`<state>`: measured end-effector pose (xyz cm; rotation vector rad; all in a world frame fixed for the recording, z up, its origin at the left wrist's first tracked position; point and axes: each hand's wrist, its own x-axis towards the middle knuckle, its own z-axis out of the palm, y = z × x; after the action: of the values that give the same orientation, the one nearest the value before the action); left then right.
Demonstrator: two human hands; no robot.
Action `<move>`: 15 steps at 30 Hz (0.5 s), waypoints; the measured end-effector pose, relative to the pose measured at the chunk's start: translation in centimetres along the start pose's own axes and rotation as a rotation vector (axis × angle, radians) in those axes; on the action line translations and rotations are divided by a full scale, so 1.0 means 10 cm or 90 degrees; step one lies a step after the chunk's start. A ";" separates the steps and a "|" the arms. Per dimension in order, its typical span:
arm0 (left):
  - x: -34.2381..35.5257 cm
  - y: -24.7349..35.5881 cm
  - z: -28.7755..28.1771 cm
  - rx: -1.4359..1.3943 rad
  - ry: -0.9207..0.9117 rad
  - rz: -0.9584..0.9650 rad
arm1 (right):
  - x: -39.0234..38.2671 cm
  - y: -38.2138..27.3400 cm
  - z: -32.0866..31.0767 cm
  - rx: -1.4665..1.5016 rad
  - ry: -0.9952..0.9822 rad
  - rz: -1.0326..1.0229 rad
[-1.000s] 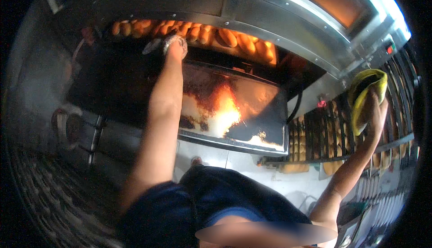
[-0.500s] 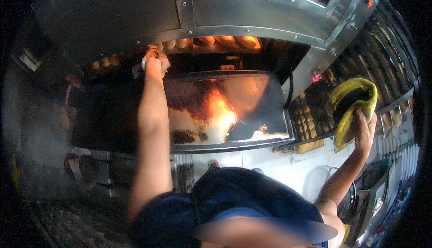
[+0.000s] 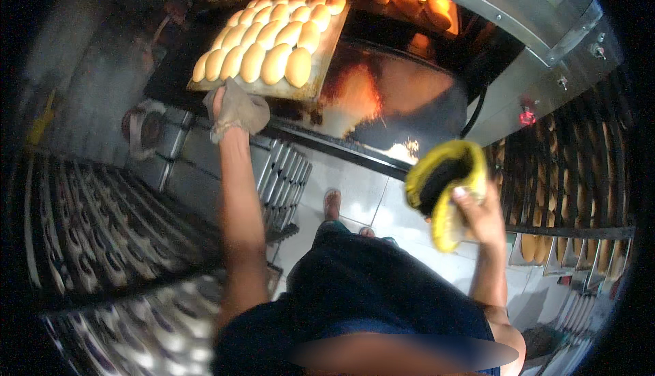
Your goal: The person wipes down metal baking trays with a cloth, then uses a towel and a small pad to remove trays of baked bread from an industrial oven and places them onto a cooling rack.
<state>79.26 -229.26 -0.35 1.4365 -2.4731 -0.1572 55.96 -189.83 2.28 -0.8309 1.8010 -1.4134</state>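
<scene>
A metal tray [image 3: 319, 79] carrying several rows of golden elongated bread rolls [image 3: 271, 37] rests partly out of the oven, over the scorched black metal shelf [image 3: 402, 89] in front of it. My left hand [image 3: 228, 108] is closed with a greyish cloth [image 3: 243, 111] on the tray's near left edge, its fingers partly hidden by the cloth. My right hand [image 3: 477, 209] grips a folded yellow pad with a dark inside [image 3: 428, 178], held to the lower right of the shelf, away from the tray.
The oven's steel front [image 3: 515, 38] spans the top, more rolls [image 3: 409, 1] glowing inside. A rack with bread trays [image 3: 566, 171] stands at right. Empty moulded-tray racks [image 3: 102, 219] fill the lower left. My sandalled foot [image 3: 332, 203] is on the white tiled floor [image 3: 361, 171].
My left hand has drawn back from the oven mouth, bringing out the tray of rolls. My right hand and the yellow pad have moved down and leftward. The view has shifted.
</scene>
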 end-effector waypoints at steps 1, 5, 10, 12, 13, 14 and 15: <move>-0.20 -0.06 0.08 0.033 -0.003 0.007 | -0.04 0.03 0.11 -0.006 -0.074 0.044; -1.27 -0.34 0.57 -1.271 0.100 -0.362 | -0.20 0.58 0.49 0.056 -0.224 0.121; -2.62 -0.47 0.94 -1.513 0.100 -0.421 | -0.19 1.10 1.15 0.496 -0.206 0.286; -3.16 -0.55 1.15 -1.564 0.051 -0.396 | -0.21 1.20 1.34 0.597 -0.248 0.274; -3.41 -0.50 1.23 -1.580 0.092 -0.438 | -0.28 1.20 1.39 0.582 -0.240 0.278; -3.52 -0.39 1.15 -1.584 0.075 -0.445 | -0.36 1.19 1.41 0.569 -0.225 0.275; -3.64 -0.31 1.06 -1.576 0.115 -0.564 | -0.47 1.21 1.41 0.521 -0.166 0.243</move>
<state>95.86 -199.85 -17.83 0.6710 0.0157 -1.9221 69.48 -191.07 -11.28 -0.2065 0.9629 -1.5062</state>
